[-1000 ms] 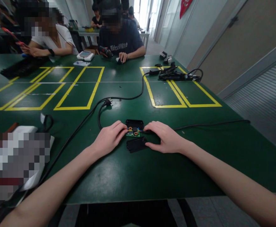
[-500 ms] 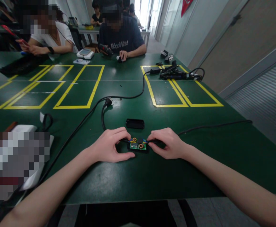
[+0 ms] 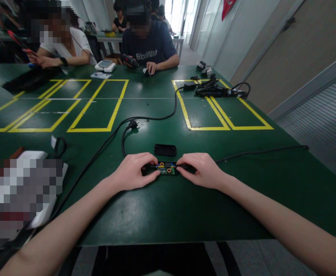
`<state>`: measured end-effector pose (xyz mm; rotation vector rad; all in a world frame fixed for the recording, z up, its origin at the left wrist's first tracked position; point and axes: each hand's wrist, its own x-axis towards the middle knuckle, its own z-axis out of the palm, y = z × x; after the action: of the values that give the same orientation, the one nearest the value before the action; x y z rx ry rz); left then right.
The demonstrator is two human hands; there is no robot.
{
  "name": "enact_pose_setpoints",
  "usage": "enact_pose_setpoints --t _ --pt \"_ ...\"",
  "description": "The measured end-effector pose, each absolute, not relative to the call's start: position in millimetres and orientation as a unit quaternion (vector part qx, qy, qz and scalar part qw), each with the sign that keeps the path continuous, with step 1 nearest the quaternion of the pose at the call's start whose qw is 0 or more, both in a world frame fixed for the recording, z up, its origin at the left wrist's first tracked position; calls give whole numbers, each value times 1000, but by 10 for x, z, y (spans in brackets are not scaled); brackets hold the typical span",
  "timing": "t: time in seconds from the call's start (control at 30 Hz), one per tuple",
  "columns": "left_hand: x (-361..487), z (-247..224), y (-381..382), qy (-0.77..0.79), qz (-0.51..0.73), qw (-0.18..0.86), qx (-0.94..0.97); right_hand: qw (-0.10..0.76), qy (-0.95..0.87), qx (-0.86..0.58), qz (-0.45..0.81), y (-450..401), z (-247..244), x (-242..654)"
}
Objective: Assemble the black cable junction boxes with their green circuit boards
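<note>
A small green circuit board (image 3: pixel 165 171) with two copper-wound ring coils and blue and yellow wires lies in a black case half near the table's front. My left hand (image 3: pixel 135 171) is closed round its left end, thumb at the lower corner and fingers at the upper one. A black cable enters there, partly hidden by the hand. My right hand (image 3: pixel 203 169) pinches the black cable (image 3: pixel 186 167) at the board's right end. Just behind the board, the other black case half (image 3: pixel 165 150) sits with its hollow side up.
A black power cord with a plug (image 3: pixel 133 124) curves across the green table (image 3: pixel 145 214). Tangled black parts (image 3: pixel 214 90) lie at the far right. A pixelated pack (image 3: pixel 18 199) is at the left. Two people (image 3: pixel 153 44) work opposite, one holding a power tool (image 3: pixel 130 60).
The board now sits lower within its case, closer to level. My left thumb has moved up from below onto the board's corner. My right hand has shifted slightly left.
</note>
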<state>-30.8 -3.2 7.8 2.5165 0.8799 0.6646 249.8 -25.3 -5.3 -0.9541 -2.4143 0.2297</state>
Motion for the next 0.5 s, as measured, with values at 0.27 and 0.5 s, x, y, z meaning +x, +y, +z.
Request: enact_pose_setpoints --t 0.27,0.5 --pt "-323 54 13 330 251 195 889 248 -895 -365 67 -198 -29 2543" --pt "-317 43 29 289 298 176 893 249 -908 -328 82 -107 -78 2607"
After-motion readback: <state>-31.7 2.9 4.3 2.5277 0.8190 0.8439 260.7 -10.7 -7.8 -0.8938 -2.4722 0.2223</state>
